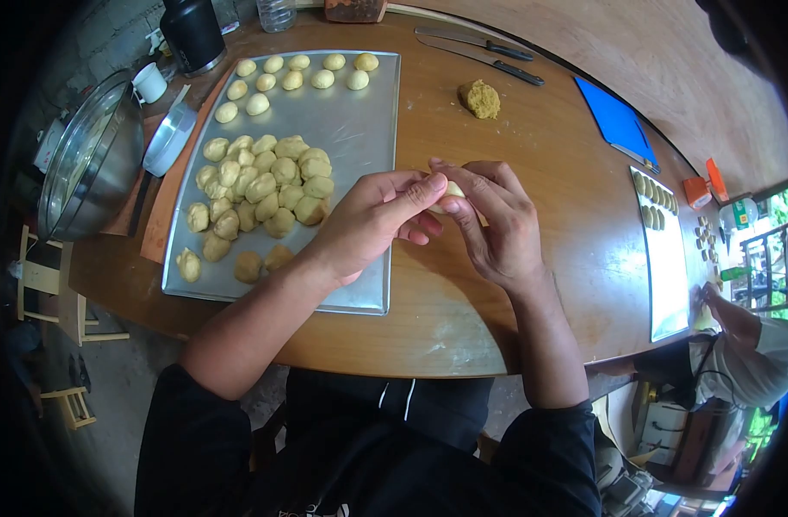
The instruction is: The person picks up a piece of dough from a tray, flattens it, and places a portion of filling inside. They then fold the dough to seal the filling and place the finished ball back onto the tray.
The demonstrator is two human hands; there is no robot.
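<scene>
Between my two hands is a small pale dough ball (448, 197), partly covered by the fingers. My left hand (392, 211) pinches it from the left with the thumb on top. From the right, my right hand (495, 217) grips it with thumb and curled fingers. Both hands are above the wooden table, just right of a metal baking tray (359, 129). On that tray lies a pile of rough dough pieces (260, 185), with rows of smooth round dough balls (322, 79) at its far end. A lump of crumbly brown-yellow filling (479, 100) sits on the table beyond my hands.
Two knives (506, 65) lie at the table's far edge, near a blue board (614, 121). A large metal bowl (93, 164) and a sieve or pan (170, 138) stand left. At right, a person (743, 345) works beside a second tray (665, 276) with shaped pieces.
</scene>
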